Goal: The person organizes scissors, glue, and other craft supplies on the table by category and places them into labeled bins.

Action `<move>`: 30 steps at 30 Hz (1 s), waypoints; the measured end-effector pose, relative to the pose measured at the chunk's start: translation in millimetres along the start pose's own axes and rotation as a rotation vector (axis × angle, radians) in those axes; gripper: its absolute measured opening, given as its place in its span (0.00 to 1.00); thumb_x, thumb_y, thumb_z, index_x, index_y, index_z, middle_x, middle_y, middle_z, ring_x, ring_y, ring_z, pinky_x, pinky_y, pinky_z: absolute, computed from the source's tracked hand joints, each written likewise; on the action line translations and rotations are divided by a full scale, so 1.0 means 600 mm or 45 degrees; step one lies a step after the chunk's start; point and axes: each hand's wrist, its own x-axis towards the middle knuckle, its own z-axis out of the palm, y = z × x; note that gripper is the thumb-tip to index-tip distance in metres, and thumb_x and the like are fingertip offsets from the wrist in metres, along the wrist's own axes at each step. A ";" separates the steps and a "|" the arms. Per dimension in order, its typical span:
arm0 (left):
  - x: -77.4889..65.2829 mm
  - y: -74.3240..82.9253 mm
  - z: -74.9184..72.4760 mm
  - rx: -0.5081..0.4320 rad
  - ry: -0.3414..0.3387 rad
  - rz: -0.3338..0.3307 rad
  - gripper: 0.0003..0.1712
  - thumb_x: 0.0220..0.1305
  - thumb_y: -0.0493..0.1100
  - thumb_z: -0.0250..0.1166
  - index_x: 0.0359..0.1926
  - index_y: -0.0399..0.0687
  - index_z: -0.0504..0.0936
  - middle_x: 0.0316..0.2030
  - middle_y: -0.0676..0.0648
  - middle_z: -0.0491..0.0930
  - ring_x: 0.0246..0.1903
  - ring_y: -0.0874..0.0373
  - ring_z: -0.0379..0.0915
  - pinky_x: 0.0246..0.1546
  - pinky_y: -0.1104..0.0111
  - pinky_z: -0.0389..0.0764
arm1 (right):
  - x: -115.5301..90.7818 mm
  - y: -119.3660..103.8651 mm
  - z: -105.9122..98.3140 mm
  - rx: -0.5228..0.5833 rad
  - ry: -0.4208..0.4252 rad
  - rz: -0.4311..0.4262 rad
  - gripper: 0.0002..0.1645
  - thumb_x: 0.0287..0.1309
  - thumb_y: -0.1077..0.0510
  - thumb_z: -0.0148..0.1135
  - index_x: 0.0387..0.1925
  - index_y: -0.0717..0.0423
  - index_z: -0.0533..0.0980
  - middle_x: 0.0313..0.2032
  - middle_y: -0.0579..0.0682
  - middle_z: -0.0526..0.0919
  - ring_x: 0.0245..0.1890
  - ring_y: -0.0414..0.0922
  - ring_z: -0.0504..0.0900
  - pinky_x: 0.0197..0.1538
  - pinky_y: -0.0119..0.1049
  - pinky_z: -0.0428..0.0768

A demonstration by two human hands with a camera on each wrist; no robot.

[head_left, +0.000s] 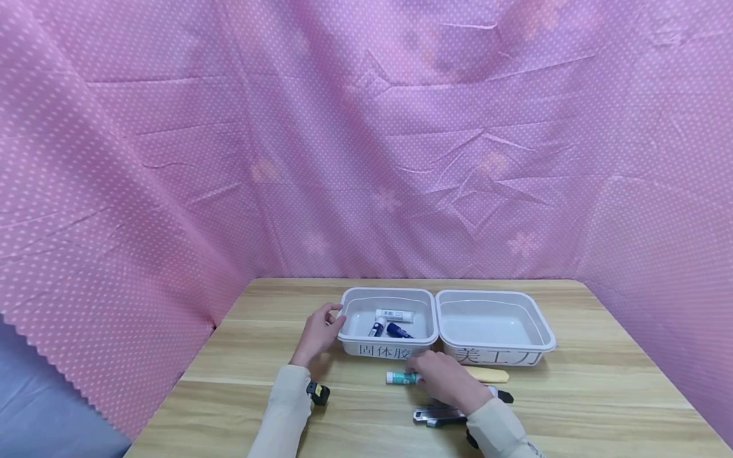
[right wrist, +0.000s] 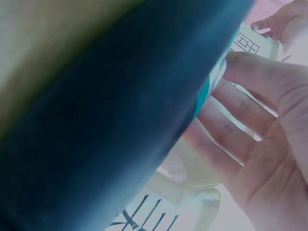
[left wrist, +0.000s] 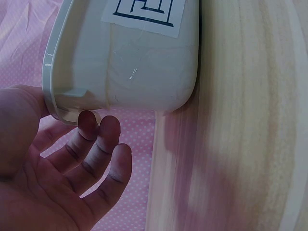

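Note:
My left hand [head_left: 319,331] grips the rim at the left end of a white plastic box [head_left: 350,348], thumb on the rim and fingers below it. In this box lie a white glue stick [head_left: 395,315] and two dark blue ones, one a glue stick [head_left: 377,328] with a white end. In front of the boxes, my right hand [head_left: 443,376] pinches a green and white glue stick [head_left: 401,378] on the table; the right wrist view shows thumb and fingertips at its teal side, partly hidden by a large dark blurred shape [right wrist: 120,106].
A second white box [head_left: 495,321] adjoins the first on the right; both carry labels in front. Beside and under my right hand lie a yellow-handled utility knife [head_left: 487,374], a silver utility knife [head_left: 435,414] and black-ended ones, partly covered. Pink dotted cloth [head_left: 401,159] hangs behind the wooden table [head_left: 229,394].

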 end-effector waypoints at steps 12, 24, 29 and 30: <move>-0.001 0.003 -0.001 -0.016 -0.011 -0.007 0.22 0.73 0.41 0.62 0.64 0.38 0.77 0.32 0.44 0.78 0.28 0.56 0.74 0.29 0.66 0.79 | 0.000 -0.001 -0.005 0.018 0.033 -0.075 0.12 0.53 0.64 0.74 0.39 0.48 0.85 0.37 0.42 0.86 0.34 0.38 0.83 0.39 0.35 0.84; -0.003 0.003 -0.001 -0.006 -0.009 -0.021 0.23 0.72 0.42 0.63 0.65 0.40 0.77 0.33 0.44 0.79 0.28 0.56 0.75 0.29 0.67 0.80 | -0.003 0.000 -0.021 0.120 0.039 -0.023 0.16 0.52 0.67 0.74 0.43 0.51 0.86 0.39 0.44 0.88 0.37 0.39 0.85 0.42 0.35 0.85; -0.004 0.003 0.000 0.000 -0.010 -0.025 0.23 0.72 0.43 0.63 0.65 0.41 0.77 0.33 0.44 0.79 0.28 0.56 0.75 0.29 0.67 0.80 | -0.004 -0.003 -0.026 0.119 0.064 -0.031 0.14 0.53 0.67 0.73 0.42 0.51 0.85 0.38 0.44 0.88 0.35 0.39 0.85 0.41 0.35 0.85; -0.004 0.003 0.000 0.001 -0.010 -0.025 0.23 0.72 0.43 0.63 0.64 0.41 0.77 0.33 0.44 0.79 0.28 0.56 0.75 0.29 0.67 0.79 | -0.004 -0.004 -0.027 0.119 0.074 -0.036 0.14 0.54 0.67 0.73 0.42 0.51 0.85 0.38 0.44 0.88 0.35 0.39 0.85 0.40 0.34 0.85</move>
